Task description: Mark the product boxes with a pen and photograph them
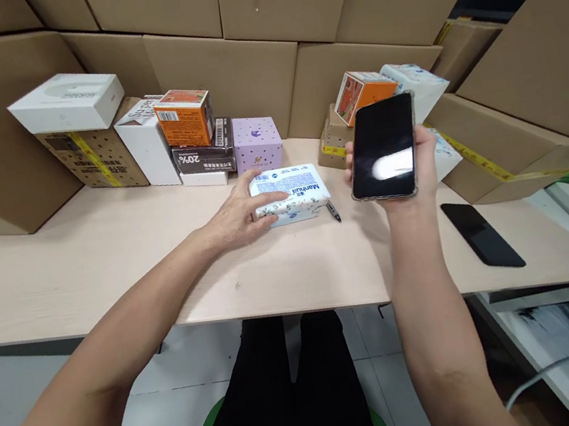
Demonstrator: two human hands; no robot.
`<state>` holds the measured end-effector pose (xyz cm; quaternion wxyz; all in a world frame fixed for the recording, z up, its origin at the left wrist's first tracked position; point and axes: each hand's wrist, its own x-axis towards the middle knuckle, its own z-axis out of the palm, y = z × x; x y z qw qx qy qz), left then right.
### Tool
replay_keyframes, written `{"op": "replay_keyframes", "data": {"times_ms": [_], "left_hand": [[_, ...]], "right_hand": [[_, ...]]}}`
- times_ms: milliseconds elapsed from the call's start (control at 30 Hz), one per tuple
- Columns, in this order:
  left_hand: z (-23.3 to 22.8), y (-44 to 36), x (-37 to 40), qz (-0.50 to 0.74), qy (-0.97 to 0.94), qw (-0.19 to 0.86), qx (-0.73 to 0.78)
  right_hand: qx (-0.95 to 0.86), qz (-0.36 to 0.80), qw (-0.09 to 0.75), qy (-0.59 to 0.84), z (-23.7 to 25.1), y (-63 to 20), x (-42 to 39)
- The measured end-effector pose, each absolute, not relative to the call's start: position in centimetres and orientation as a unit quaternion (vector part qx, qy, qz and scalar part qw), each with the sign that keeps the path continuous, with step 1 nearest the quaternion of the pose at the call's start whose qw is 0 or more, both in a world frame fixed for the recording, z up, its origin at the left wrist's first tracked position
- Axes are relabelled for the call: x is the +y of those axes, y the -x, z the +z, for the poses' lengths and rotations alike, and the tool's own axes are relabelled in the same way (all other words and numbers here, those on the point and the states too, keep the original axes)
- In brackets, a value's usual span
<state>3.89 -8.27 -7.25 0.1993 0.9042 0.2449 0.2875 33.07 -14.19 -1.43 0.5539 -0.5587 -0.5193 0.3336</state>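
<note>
near the centre of the frame the left hand [239, 217] lies flat on a tissue pack [292, 193], fingers loosely spread along its near edge and left end, pressing rather than pinching. the pack rests on the pale table [81, 269], just in front of a purple box [256, 143], with a small pen [333, 211] lying beside its right end. to the right of centre the right hand [417, 173] holds a phone [383, 147] upright, dark screen towards the camera, fingers curled around its far edge and thumb hidden behind it. the pack looks light and soft, its wrapper smooth and likely a little slippery, so it would squash under a hard squeeze; the short ends or the long sides seem the best places to grasp it. the phone seems stiff, slick and fragile, best gripped by its side rails. a second phone [482, 234] lies flat at the right of the table.
</note>
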Motion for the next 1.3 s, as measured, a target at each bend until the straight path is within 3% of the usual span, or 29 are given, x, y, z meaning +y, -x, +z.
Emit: {"op": "replay_keyframes", "data": {"times_ms": [133,400,967,1300], "left_hand": [[-7.5,-3.7,-7.7,0.29,-0.901,0.214,0.241],[-7.7,-3.7,-7.5,0.283,-0.905,0.207,0.24],[-8.0,-3.8,-7.2,0.287,-0.908,0.188,0.239],[-7.8,-3.8,-7.3,0.29,-0.912,0.179,0.23]], "right_hand": [[-0.503,0.486,0.568,0.434,-1.0,-29.1,-15.2],[-0.495,0.606,0.476,0.402,-1.9,-25.4,-16.5],[-0.454,0.632,0.504,0.374,-2.8,-25.1,-15.8],[-0.477,0.617,0.478,0.403,-2.5,-25.1,-15.9]]}}
